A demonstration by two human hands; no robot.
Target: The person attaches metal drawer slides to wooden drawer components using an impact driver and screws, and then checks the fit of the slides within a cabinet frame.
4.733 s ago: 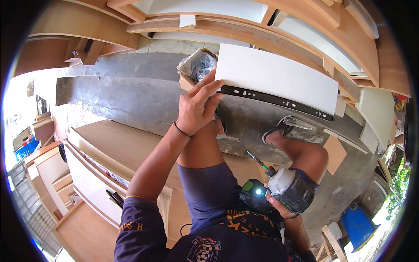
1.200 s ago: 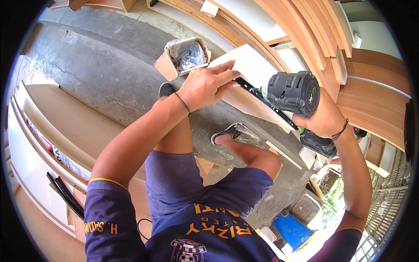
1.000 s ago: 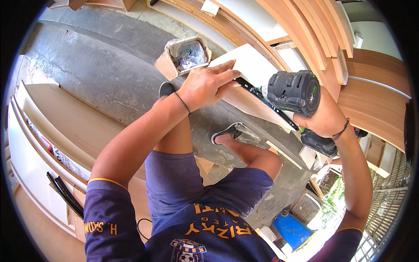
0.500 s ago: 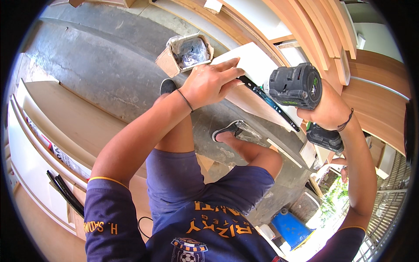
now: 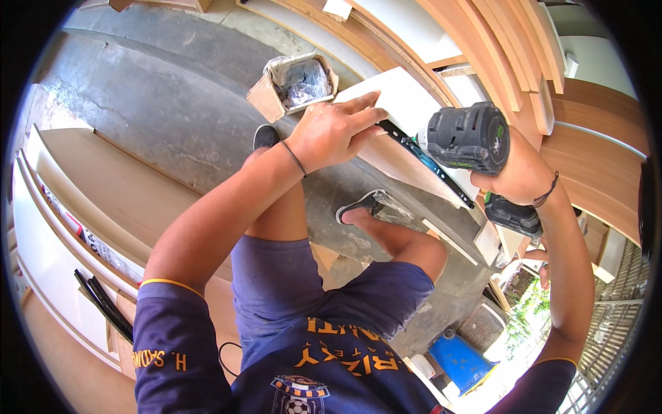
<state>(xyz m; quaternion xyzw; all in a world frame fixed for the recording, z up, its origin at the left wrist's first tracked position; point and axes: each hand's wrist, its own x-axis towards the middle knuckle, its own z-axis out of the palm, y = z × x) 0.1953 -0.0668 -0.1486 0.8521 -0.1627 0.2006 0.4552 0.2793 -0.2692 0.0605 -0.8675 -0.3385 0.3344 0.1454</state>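
Note:
My right hand is wrapped round the grip of a black cordless drill, whose front points left at a black drawer slide. The bit's tip is hidden behind the drill's body. The slide lies along the edge of a panel with a white face and slants down to the right. At the slide's upper left end, my left hand pinches it against the panel, fingers over the top and thumb below.
An open cardboard box with clear plastic bags stands on the concrete floor beyond my left hand. Wooden boards are stacked at upper right. More panels lie at left, with black strips on them. A blue container stands at lower right.
The drill has dipped very slightly, its rear end a little lower in the picture. My left hand, the slide and the panel stay in place.

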